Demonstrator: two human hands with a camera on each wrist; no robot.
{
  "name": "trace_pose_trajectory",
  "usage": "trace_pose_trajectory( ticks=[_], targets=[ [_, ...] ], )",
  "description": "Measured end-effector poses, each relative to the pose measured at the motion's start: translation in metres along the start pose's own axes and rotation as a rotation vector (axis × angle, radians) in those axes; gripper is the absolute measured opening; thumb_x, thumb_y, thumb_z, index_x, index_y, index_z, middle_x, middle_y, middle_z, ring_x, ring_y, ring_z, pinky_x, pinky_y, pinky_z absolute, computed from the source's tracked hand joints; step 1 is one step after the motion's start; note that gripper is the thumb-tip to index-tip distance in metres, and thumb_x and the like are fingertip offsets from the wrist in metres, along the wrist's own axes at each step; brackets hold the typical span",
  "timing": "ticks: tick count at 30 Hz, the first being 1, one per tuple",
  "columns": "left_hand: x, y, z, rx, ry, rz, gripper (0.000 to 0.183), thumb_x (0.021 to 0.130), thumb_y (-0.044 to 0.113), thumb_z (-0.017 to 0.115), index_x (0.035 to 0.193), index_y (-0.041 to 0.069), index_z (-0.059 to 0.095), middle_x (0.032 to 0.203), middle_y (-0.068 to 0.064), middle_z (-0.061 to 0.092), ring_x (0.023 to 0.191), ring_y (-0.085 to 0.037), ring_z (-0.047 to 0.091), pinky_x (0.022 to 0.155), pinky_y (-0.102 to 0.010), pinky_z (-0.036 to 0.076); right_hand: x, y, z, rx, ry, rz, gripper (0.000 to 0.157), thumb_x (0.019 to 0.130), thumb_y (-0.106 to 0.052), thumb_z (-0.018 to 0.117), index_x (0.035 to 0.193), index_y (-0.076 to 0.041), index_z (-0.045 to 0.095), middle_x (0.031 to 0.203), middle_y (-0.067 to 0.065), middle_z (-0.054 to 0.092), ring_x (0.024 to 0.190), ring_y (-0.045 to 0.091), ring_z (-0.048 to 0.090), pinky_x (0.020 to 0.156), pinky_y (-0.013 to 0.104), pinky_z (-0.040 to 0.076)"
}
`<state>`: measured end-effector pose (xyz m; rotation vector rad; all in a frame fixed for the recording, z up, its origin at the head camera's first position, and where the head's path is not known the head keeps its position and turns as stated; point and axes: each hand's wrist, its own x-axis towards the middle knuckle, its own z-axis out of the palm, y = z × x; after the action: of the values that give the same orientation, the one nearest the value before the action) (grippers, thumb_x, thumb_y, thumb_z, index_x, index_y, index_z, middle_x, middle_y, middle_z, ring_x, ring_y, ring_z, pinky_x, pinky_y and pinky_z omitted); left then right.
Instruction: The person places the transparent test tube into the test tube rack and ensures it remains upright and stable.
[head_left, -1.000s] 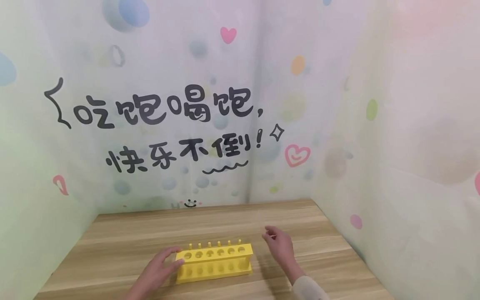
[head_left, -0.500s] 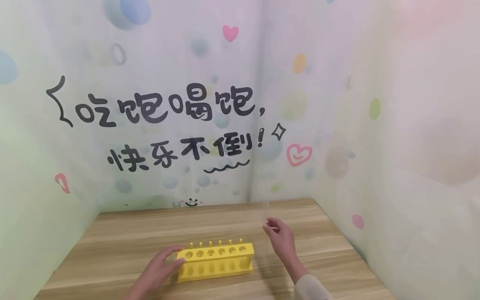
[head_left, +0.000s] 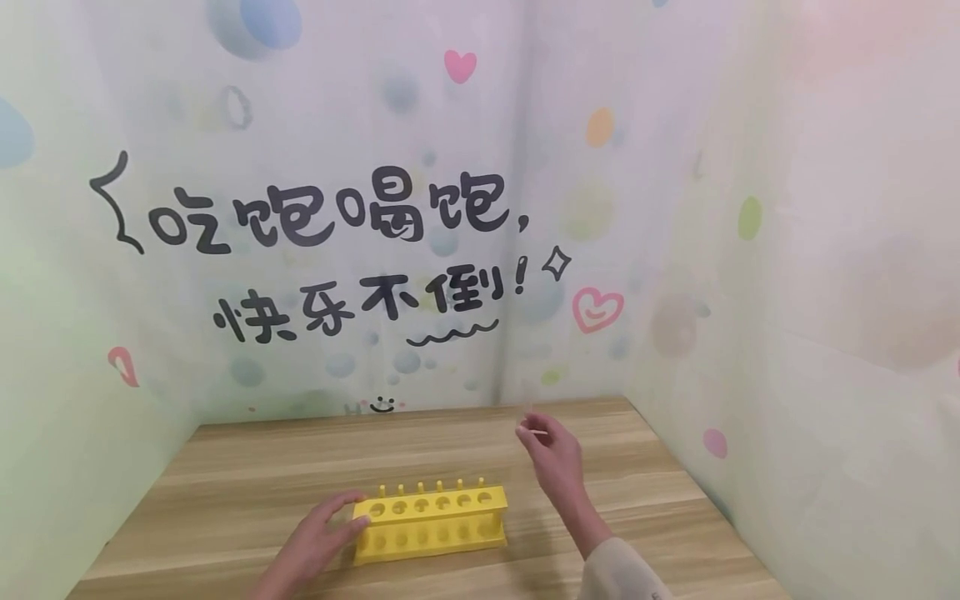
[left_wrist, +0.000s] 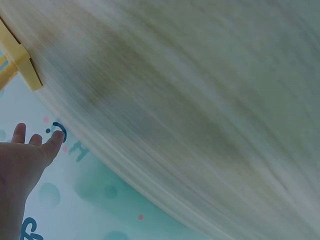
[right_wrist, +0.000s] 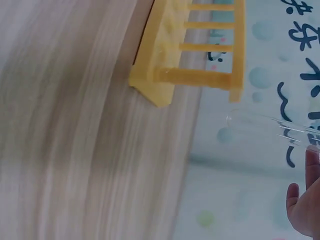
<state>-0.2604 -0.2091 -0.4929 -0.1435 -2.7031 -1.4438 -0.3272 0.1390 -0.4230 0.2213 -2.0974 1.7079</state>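
Observation:
A yellow test tube rack (head_left: 431, 518) with a row of round holes and short pegs behind them stands on the table. My left hand (head_left: 322, 533) grips its left end, thumb at the front edge and index finger along the back corner. Right of the rack and above the table, my right hand (head_left: 557, 462) pinches a clear glass-like test tube, faint in the head view. The right wrist view shows the test tube (right_wrist: 265, 122) better, its rounded end pointing toward the rack and apart from it. No tubes show in the rack's holes.
The wood-grain table (head_left: 285, 467) runs back to a printed curtain (head_left: 337, 125) with dark lettering, hearts and coloured dots. A pale curtain wall (head_left: 840, 333) closes the right side, and another (head_left: 52, 275) the left.
My right hand has risen and moved away toward the back, and the clear tube has come into sight above its fingers. My left hand and the rack stay in place.

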Motion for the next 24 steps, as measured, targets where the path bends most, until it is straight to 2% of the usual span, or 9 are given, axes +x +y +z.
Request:
trace_pose_trajectory(
  ticks=[6,13,21,24],
  targets=[
    [-0.001,0.000,0.000,-0.013,0.002,-0.014,0.052,0.094,0.041,0.067,0.132,0.007,0.060,0.141,-0.021,0.052,0.134,-0.048,0.039,0.102,-0.068,0.035,-0.003,-0.015,0.011,0.062,-0.005,-0.051,0.022,0.089,-0.010,0.074,0.109,-0.001,0.069,0.099,0.010,0.070,0.090,0.020,0.068,0.078,0.024,0.056],
    [-0.002,-0.001,0.000,-0.031,0.003,-0.013,0.052,0.093,0.041,0.068,0.132,0.008,0.060,0.141,-0.020,0.052,0.135,-0.047,0.039,0.104,-0.069,0.033,-0.008,-0.020,0.022,0.085,-0.039,-0.106,0.023,0.090,-0.007,0.073,0.111,0.002,0.067,0.100,0.012,0.069,0.089,0.021,0.067,0.077,0.023,0.056],
    [0.000,-0.004,-0.001,-0.033,-0.014,0.009,0.052,0.094,0.040,0.067,0.133,0.007,0.059,0.141,-0.020,0.053,0.135,-0.047,0.039,0.104,-0.067,0.034,-0.011,-0.022,0.028,0.090,-0.087,-0.099,0.021,0.089,-0.007,0.074,0.108,-0.002,0.069,0.098,0.009,0.069,0.086,0.018,0.068,0.078,0.024,0.056],
    [0.000,-0.005,0.000,-0.042,-0.014,0.004,0.053,0.094,0.041,0.067,0.133,0.007,0.059,0.141,-0.019,0.053,0.135,-0.046,0.039,0.104,-0.067,0.034,-0.017,-0.035,0.028,0.080,-0.097,-0.091,0.019,0.089,-0.003,0.073,0.108,-0.002,0.068,0.097,0.011,0.069,0.088,0.024,0.069,0.078,0.024,0.056]
  ],
)
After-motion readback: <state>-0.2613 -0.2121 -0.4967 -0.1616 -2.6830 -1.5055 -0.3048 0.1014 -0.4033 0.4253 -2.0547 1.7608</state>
